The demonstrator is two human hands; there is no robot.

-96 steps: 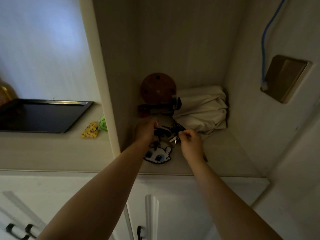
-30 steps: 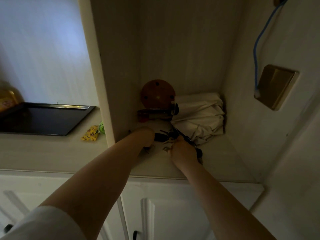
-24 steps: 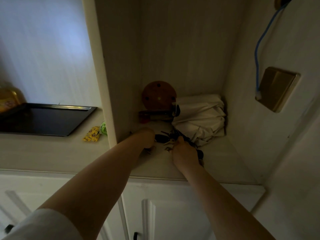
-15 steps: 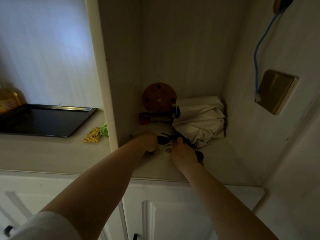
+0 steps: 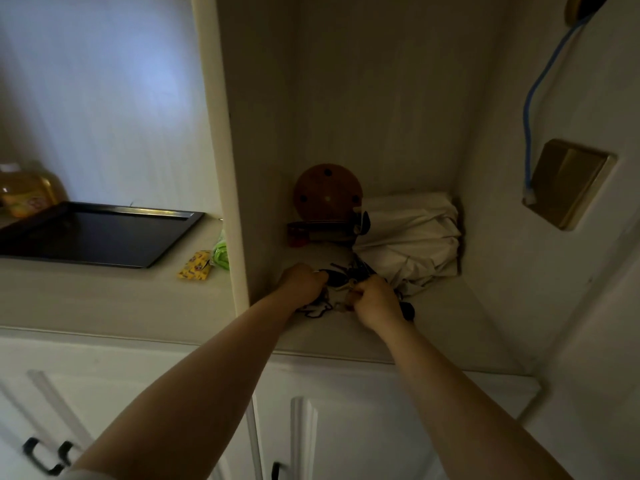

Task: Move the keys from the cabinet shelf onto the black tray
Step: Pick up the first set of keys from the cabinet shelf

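Note:
A bunch of keys (image 5: 341, 277) with dark fobs and a white cartoon charm (image 5: 317, 308) lies on the cabinet shelf (image 5: 450, 323). My left hand (image 5: 303, 284) is closed on the bunch's left side, over the charm. My right hand (image 5: 375, 301) is closed on the right side, pinching a small metal key, with a black fob sticking out behind its wrist. Both hands hide much of the bunch. The black tray (image 5: 97, 233) lies on the counter to the left, beyond the cabinet's side panel (image 5: 225, 150).
A folded white umbrella (image 5: 408, 237), a round brown wooden piece (image 5: 327, 192) and a red-ended tool (image 5: 318, 233) fill the shelf's back. A yellow packet (image 5: 195, 270) and a green item (image 5: 221, 252) lie between tray and panel. A yellow bottle (image 5: 24, 188) stands behind the tray.
Both hands have stayed on the key bunch, closing tighter over it. The left hand now covers most of the white charm. The bunch remains on the shelf.

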